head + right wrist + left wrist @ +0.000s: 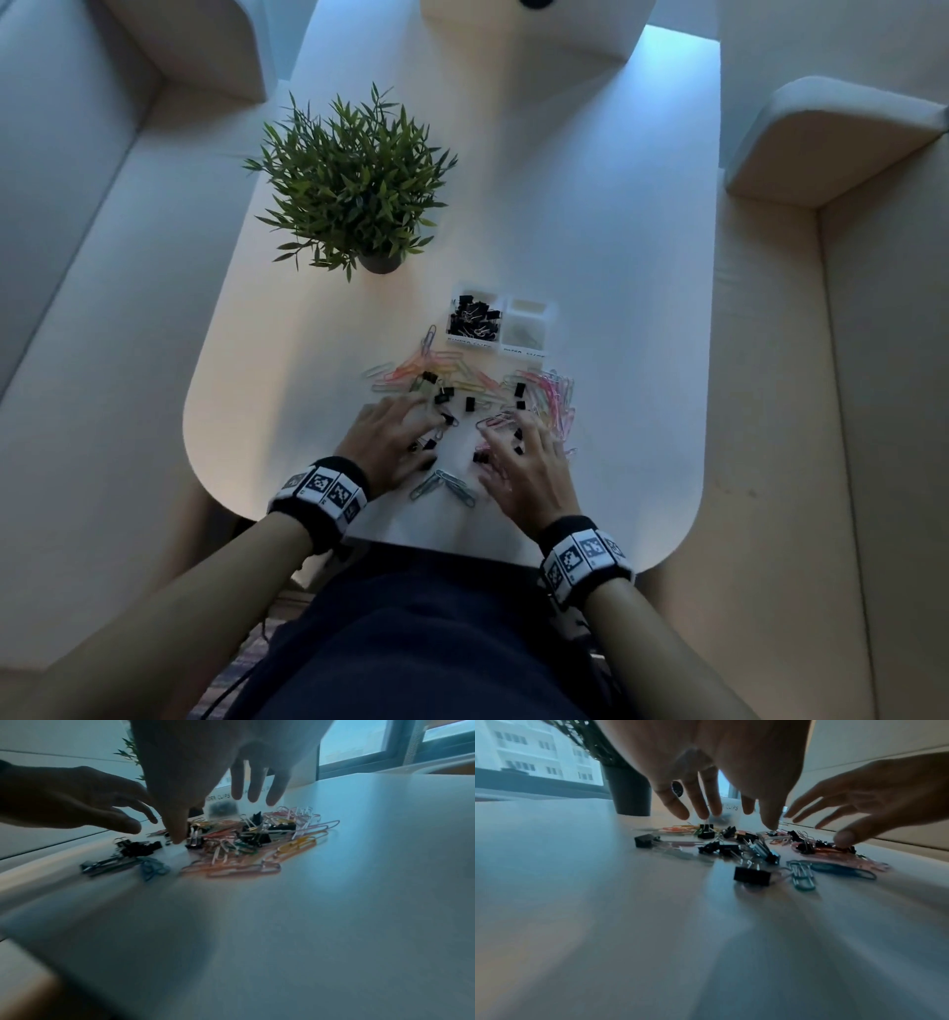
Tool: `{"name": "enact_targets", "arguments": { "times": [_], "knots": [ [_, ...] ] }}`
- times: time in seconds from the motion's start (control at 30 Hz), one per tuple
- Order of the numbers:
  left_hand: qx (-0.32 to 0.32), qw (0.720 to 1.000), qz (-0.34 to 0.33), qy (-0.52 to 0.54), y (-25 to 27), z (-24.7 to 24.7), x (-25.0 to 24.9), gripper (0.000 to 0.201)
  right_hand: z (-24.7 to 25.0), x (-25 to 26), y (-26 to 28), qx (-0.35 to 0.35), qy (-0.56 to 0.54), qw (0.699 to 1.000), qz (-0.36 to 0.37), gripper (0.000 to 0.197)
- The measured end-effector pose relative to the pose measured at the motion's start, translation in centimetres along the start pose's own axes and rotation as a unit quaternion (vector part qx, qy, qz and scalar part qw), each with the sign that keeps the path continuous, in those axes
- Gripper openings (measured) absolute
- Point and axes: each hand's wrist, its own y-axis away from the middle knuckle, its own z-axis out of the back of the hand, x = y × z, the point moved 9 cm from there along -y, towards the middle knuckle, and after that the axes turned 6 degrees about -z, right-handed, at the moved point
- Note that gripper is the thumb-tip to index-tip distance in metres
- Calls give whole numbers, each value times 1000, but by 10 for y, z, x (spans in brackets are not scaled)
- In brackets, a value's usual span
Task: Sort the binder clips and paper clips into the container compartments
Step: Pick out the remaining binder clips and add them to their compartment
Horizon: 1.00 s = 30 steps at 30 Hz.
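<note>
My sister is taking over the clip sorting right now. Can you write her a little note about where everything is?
Left hand: fingers spread over loose binder clips, holding nothing.
Right hand: fingers spread, thumb tip down among the clips, holding nothing.
Container: left compartment holds many binder clips; right compartment looks nearly empty.
Left to do: scattered binder clips and nearly all the colored paper clips lie mixed on the table.

Dim bluish window light, blurred wrist views, warped edges
</note>
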Motion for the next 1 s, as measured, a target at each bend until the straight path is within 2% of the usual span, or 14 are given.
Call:
{"name": "enact_targets", "arguments": {
  "times": [0.1, 0.17, 0.27, 0.4, 0.5, 0.6, 0.67, 0.73, 0.83, 0.9, 1.0],
  "knots": [
    [18, 1000, -8, -8, 8, -12, 1, 34, -12, 7, 7, 13, 13, 1000, 20, 29],
    [40, 999, 7, -8, 14, -20, 8, 41, -16, 4, 9, 19, 18, 999, 19, 35],
    [30, 999, 27, 7, 18, -17, 15, 52, -10, -7, 14, 32, 18, 999, 16, 51],
    [-7, 999, 39, 7, 28, -10, 23, 54, -2, -12, 24, 22, 12, 999, 22, 50],
    [21, 998, 46, 21, 34, -21, 24, 55, -17, 3, 27, 41, 33, 997, 53, 48],
    [32, 998, 49, 28, 34, -23, 21, 63, -13, 16, 18, 10, 21, 998, 64, 47],
    [-1, 997, 59, 41, 32, -13, 22, 54, -3, 20, 13, -21, -4, 997, 68, 42],
    [-62, 992, 92, 68, 35, 3, 32, 44, -3, 26, 10, -20, -6, 996, 85, 31],
    [-155, 972, 155, 89, 49, 23, 59, 49, -18, 33, 10, 12, 22, 994, 104, 16],
    [-173, 963, 171, 118, 57, 24, 74, 48, -21, 32, 6, 13, 9, 995, 95, 14],
    [-155, 963, 157, 154, 60, 18, 82, 41, -10, 30, -1, -4, -45, 996, 70, 9]
  ]
}}
